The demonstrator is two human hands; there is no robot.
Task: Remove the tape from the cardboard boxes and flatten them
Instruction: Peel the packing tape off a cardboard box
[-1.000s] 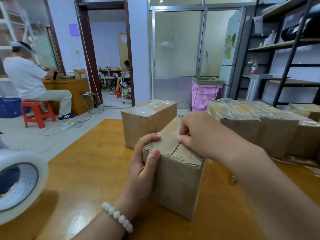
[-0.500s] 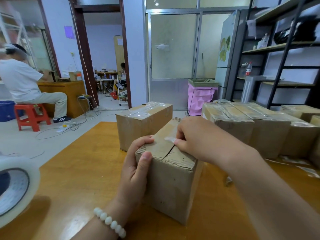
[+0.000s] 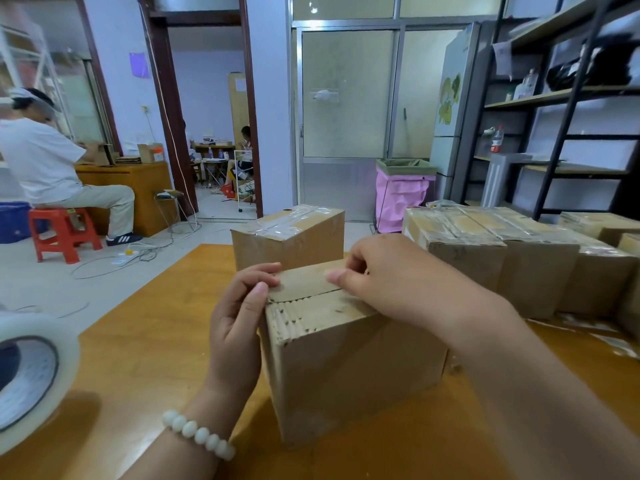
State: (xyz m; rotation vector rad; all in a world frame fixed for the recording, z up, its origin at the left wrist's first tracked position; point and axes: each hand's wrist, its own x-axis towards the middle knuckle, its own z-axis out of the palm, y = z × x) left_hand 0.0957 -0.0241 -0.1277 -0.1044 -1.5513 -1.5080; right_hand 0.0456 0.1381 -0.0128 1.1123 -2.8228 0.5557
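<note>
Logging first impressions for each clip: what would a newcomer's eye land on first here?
The two hands at centre, working a plain cardboard box on the orange table: the left hand grips its left top edge and the right hand picks at the top seam. Next come the big tape roll looming at the lower left edge and the row of taped boxes along the right.

A brown cardboard box (image 3: 346, 368) stands upright, flaps closed. The left hand (image 3: 235, 327) grips its top left edge and the right hand (image 3: 388, 282) pinches at its seam. Just beyond the grip sits a clear-taped box (image 3: 287, 237), with a row of taped boxes (image 3: 502, 258) to the right.
</note>
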